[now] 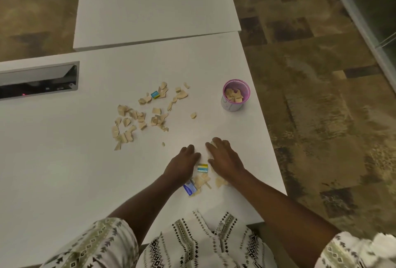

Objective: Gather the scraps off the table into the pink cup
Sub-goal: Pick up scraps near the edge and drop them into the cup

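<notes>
Desk (pixel 64 171) is the big white one, butted up against a second white slab further back, with a grey cable hatch (pixel 38 79) sunk into it on the far left. Patterned brown carpet (pixel 321 96) off to the right. Both hands are down flat-ish on the surface near the front edge, side by side with a small gap between them: left hand (pixel 184 164) has its fingers pressed together and curled inward, right hand (pixel 222 160) has its fingers loosely spread, cupped over a few pale bits. Main pile of scraps (pixel 139 115) is scattered mid-desk, well apart from the hands, mostly beige torn pieces plus one little blue-and-yellow piece (pixel 154 94). A smaller cluster (pixel 202 181) sits between the wrists, with a striped blue-yellow bit and a blue wrapper-looking one. Pink cup (pixel 235 95) stands upright near the right edge, beyond the right hand, already holding some beige pieces.
</notes>
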`<state>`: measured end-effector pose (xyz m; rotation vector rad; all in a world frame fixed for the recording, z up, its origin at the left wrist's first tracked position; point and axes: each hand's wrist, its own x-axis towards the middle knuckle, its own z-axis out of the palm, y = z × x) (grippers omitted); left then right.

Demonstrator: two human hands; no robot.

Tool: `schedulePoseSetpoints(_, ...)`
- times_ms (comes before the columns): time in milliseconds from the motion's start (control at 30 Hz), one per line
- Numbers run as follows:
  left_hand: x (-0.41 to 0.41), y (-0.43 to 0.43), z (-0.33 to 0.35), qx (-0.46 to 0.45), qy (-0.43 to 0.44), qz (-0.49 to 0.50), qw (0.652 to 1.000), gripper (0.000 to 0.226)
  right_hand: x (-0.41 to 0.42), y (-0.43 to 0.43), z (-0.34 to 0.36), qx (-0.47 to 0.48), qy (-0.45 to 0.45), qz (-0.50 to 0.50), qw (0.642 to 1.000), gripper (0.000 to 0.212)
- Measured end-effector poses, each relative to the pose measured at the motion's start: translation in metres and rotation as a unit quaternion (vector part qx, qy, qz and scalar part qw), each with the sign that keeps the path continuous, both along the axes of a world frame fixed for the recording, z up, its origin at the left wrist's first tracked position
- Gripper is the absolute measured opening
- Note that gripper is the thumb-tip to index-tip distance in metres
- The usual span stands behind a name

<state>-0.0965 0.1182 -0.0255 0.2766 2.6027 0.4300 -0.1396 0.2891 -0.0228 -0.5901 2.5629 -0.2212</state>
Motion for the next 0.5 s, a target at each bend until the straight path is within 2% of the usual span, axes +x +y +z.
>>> schedulePoseSetpoints(200, -0.002, 0.004, -0.012, -0.016, 0.052, -0.013, 0.998, 0.023, 0.010, -0.005, -0.016, -0.040, 0.050, 0.026, 0.998, 0.021)
schedulePoseSetpoints(367, -0.007, 0.006, -0.017, -0.009, 0.077, -0.019, 0.997, 0.026, 0.013, -0.002, -0.022, -0.043, 0.134, 0.094, 0.985, 0.032)
schedulePoseSetpoints(500, -0.012, 0.009, -0.018, 0.005, 0.065, 0.032, 0.997, 0.020, 0.005, -0.002, -0.021, -0.066, 0.142, 0.097, 0.983, 0.030)
